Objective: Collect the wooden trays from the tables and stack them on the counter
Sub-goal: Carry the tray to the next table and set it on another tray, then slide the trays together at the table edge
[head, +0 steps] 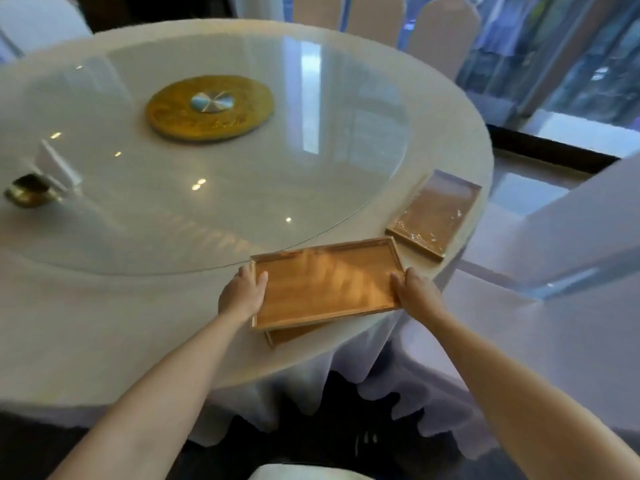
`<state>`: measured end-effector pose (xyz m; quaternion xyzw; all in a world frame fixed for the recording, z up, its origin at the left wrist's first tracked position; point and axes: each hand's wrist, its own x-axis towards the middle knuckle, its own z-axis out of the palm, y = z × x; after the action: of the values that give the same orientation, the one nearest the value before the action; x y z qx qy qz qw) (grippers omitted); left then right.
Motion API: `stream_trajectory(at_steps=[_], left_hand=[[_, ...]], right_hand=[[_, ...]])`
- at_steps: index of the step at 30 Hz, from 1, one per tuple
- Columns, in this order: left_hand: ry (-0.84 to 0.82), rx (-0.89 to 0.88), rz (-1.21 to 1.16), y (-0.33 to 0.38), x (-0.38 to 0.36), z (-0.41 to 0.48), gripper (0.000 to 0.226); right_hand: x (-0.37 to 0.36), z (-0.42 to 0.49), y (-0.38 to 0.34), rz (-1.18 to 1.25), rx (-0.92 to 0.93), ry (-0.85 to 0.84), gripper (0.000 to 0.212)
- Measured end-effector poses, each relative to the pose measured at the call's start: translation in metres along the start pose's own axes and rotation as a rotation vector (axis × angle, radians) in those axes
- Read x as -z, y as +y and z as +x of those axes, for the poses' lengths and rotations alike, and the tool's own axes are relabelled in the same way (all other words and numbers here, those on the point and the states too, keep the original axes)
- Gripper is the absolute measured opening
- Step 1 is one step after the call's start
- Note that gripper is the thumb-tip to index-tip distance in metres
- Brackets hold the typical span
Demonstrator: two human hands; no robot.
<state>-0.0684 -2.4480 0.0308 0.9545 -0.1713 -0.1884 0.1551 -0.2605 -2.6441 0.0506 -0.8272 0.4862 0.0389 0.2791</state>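
A rectangular wooden tray point(325, 282) is at the near right edge of the round table. My left hand point(242, 296) grips its left short side and my right hand point(417, 294) grips its right short side. Beneath it, slightly askew, lies a second wooden tray point(292, 334), of which only the near edge shows. A third wooden tray point(434, 214) rests flat on the tablecloth further right, apart from the other two.
The round table point(104, 306) has a white cloth and a large glass turntable point(225, 168) with a gold centre disc point(209, 107). A small brass holder point(31, 190) sits at the left. White-covered chairs point(568, 237) stand close on the right and behind.
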Motion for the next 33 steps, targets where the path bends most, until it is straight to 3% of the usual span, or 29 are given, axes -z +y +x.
stream_trajectory(at_steps=[7,15,33], left_hand=[[0.047,0.157,0.102,0.009,-0.025,-0.018,0.05],[0.007,0.264,0.068,0.006,-0.04,-0.015,0.051],[-0.002,0.236,0.016,0.0,-0.044,-0.013,0.051]], right_hand=[[0.009,0.043,0.009,-0.092,0.11,-0.211,0.046],[0.003,0.065,-0.001,-0.058,0.115,-0.321,0.038],[-0.002,0.077,0.002,-0.208,0.144,-0.305,0.043]])
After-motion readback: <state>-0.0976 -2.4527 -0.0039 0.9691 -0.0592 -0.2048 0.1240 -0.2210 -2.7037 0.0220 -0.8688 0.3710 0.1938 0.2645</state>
